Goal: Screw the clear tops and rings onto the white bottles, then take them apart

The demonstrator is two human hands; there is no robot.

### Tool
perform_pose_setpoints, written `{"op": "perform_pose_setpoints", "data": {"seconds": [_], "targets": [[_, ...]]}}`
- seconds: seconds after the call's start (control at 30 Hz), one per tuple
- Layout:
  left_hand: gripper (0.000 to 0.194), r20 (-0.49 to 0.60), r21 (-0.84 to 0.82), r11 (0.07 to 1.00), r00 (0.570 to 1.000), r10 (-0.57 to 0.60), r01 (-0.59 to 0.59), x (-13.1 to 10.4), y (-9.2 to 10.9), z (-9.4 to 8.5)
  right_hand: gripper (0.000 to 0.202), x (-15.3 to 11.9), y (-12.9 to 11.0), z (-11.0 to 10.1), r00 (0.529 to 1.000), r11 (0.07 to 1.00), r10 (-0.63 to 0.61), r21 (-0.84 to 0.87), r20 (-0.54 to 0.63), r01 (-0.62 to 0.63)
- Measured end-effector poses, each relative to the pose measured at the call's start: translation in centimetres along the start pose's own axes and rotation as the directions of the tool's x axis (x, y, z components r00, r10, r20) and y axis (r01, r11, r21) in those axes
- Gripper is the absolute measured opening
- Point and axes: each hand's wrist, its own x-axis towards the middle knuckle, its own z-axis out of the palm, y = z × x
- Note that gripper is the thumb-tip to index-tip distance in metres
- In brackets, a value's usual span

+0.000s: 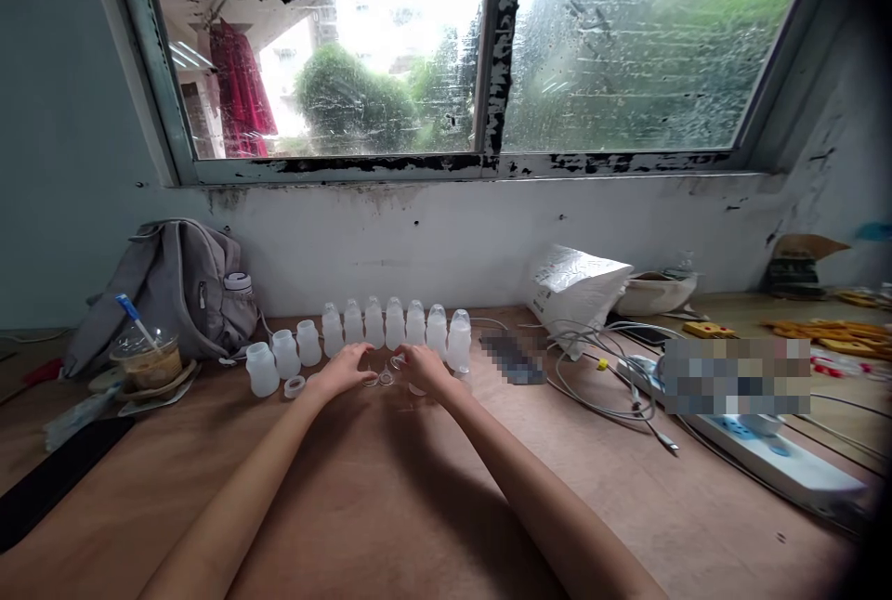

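Note:
Both hands reach over the wooden table toward small clear bottle nipples. My left hand (347, 368) has its thumb and fingers curved apart, with the thumb beside a clear nipple (372, 379) lying on the table. A second nipple (386, 378) lies between the hands. My right hand (425, 370) pinches a small clear ring-like piece, seemingly a nipple (397, 361), at its fingertips. Behind the hands stands a row of frosted baby bottles with domed caps (394, 321). To the left are three open bottles without caps (263, 371). A white collar ring (295, 386) rests beside my left wrist.
At left are a grey backpack (188, 289), an iced drink cup (148, 357) and a black flat object (62, 479). On the right lie a blurred phone-like object (514, 358), a white pouch (578, 289), looped cables (599, 405) and a power strip (801, 465). A window is behind.

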Motion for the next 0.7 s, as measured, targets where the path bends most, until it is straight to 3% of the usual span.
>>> {"op": "perform_pose_setpoints", "data": {"seconds": [0.3,0.53,0.7], "targets": [[0.029,0.144,-0.017,1.0,0.99,-0.011,0.013,3.3,0.8,2.4,0.028,-0.3,-0.1,1.0,1.0,0.997,-0.014,-0.076,0.009,0.014],[0.029,0.182,0.027,0.998,0.981,-0.06,0.056,2.7,0.0,2.0,0.026,-0.5,-0.2,2.1,0.999,0.992,-0.029,-0.122,-0.017,0.027],[0.043,0.186,0.03,0.997,0.98,-0.074,0.07,2.2,0.0,1.1,0.023,-0.6,-0.2,2.8,0.998,0.987,-0.053,-0.155,-0.029,0.048]]}}
